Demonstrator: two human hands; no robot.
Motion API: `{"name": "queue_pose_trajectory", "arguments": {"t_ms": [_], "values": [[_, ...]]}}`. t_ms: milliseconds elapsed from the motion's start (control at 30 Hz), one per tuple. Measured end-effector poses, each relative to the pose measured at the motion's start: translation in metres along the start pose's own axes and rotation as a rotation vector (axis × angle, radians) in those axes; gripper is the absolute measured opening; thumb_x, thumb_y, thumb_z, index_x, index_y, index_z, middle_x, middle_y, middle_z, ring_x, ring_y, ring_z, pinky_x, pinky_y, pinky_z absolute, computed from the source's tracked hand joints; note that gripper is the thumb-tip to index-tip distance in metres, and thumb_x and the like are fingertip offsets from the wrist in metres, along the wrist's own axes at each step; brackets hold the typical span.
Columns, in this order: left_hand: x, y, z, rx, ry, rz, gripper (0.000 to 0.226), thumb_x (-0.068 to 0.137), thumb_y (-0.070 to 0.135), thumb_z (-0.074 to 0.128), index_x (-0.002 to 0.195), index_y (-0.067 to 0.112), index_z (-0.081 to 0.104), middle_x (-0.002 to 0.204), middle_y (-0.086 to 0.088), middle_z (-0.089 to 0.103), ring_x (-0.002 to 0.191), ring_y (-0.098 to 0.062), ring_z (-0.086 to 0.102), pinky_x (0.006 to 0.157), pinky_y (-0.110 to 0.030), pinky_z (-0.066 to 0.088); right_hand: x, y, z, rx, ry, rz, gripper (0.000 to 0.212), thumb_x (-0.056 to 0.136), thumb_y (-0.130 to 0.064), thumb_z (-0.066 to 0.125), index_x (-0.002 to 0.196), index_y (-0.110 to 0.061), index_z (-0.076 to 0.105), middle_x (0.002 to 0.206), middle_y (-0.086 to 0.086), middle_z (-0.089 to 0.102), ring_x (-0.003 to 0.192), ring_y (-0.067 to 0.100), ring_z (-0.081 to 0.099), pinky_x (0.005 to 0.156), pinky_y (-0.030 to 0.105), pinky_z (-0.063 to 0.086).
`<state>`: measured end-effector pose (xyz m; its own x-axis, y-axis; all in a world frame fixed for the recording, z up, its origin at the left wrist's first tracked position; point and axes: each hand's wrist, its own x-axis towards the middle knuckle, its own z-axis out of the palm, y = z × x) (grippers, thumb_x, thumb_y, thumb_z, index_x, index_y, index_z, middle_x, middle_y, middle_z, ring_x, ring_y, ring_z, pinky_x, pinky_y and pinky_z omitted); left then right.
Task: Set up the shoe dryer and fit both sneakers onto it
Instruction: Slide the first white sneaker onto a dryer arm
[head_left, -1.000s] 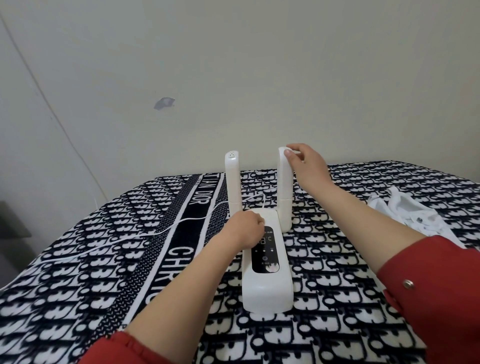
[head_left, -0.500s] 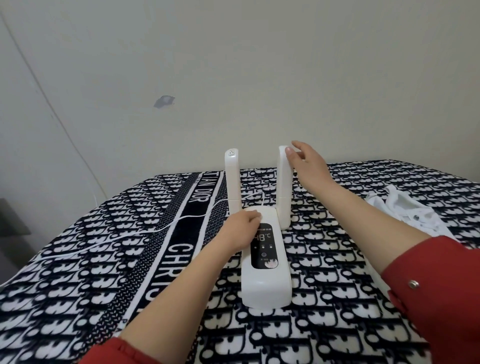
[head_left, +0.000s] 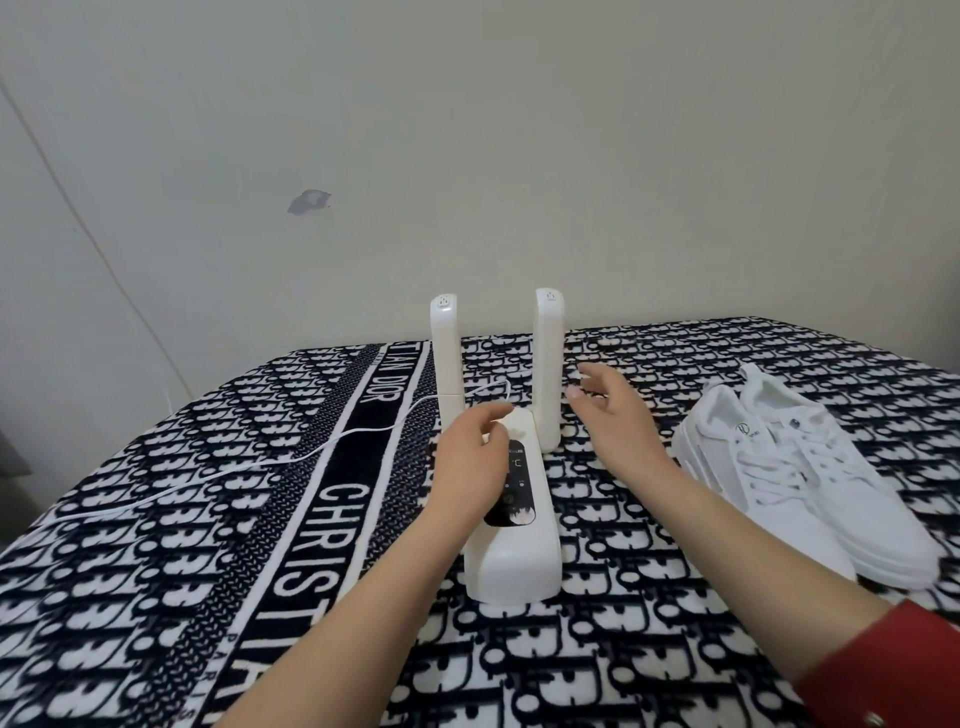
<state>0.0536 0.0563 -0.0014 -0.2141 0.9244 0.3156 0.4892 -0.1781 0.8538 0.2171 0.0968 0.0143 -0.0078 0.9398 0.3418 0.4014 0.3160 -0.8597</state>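
Lying flat on a black-and-white patterned blanket (head_left: 156, 545), one white shoe dryer (head_left: 511, 551) is pointing its two arms straight up, the left arm (head_left: 445, 353) and the right arm (head_left: 548, 364) standing side by side near the wall (head_left: 519, 156). Two hands are working at it. The left hand (head_left: 470, 462) is resting on the far end of the dryer's body, fingers loosely curled over the top edge beside the dark control panel (head_left: 511, 483), not gripping anything. The right hand (head_left: 610, 415) is hovering just to the right of the right arm, fingers spread wide and holding nothing, apart from the arm. Two white sneakers (head_left: 800, 478) are lying side by side on the blanket to the right of that hand, near it but untouched, neither one sitting on the dryer. One white power cord (head_left: 291, 457) is trailing from the dryer across the blanket to the left.
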Motion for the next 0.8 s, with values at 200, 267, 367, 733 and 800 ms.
{"name": "queue_pose_trajectory", "arguments": {"t_ms": [200, 267, 367, 733, 800], "values": [[-0.003, 0.023, 0.023, 0.022, -0.059, 0.077, 0.035, 0.093, 0.012, 0.044, 0.120, 0.023, 0.063, 0.121, 0.008, 0.063, 0.107, -0.006, 0.057, 0.094, -0.026, 0.046, -0.012, 0.009, -0.027, -0.125, 0.014, -0.017, 0.049, 0.088, -0.020, 0.067, 0.134, -0.024, 0.051, 0.134, -0.002, 0.055, 0.116, 0.014, 0.054, 0.092, 0.025, 0.038], [-0.004, 0.029, 0.034, 0.007, -0.084, 0.077, 0.035, 0.092, 0.013, 0.045, 0.119, 0.024, 0.064, 0.121, 0.008, 0.063, 0.108, -0.005, 0.057, 0.094, -0.025, 0.045, -0.017, 0.016, -0.039, -0.185, 0.034, -0.019, 0.051, 0.085, -0.019, 0.070, 0.133, -0.024, 0.052, 0.133, -0.002, 0.055, 0.114, 0.013, 0.053, 0.093, 0.025, 0.038], [-0.005, 0.040, 0.053, -0.007, -0.128, 0.067, 0.035, 0.091, 0.013, 0.046, 0.118, 0.025, 0.064, 0.118, 0.008, 0.065, 0.103, -0.007, 0.058, 0.088, -0.024, 0.046, -0.023, 0.025, -0.061, -0.270, 0.076, 0.002, 0.053, 0.083, -0.018, 0.071, 0.133, -0.024, 0.052, 0.134, -0.001, 0.055, 0.119, 0.015, 0.053, 0.099, 0.029, 0.040], [-0.012, 0.055, 0.121, -0.073, -0.342, -0.069, 0.036, 0.091, 0.015, 0.050, 0.125, 0.020, 0.059, 0.122, 0.005, 0.062, 0.111, -0.012, 0.056, 0.094, -0.027, 0.044, -0.051, 0.065, -0.133, -0.474, 0.170, 0.104, 0.062, 0.082, -0.018, 0.072, 0.139, -0.016, 0.045, 0.139, 0.005, 0.051, 0.128, 0.019, 0.045, 0.097, 0.025, 0.031], [-0.014, 0.055, 0.131, -0.069, -0.373, -0.085, 0.037, 0.090, 0.018, 0.052, 0.126, 0.019, 0.058, 0.123, 0.003, 0.061, 0.110, -0.012, 0.056, 0.093, -0.028, 0.044, -0.054, 0.069, -0.138, -0.486, 0.190, 0.118, 0.063, 0.082, -0.022, 0.073, 0.138, -0.015, 0.045, 0.138, 0.005, 0.051, 0.128, 0.020, 0.045, 0.101, 0.028, 0.033]]}}
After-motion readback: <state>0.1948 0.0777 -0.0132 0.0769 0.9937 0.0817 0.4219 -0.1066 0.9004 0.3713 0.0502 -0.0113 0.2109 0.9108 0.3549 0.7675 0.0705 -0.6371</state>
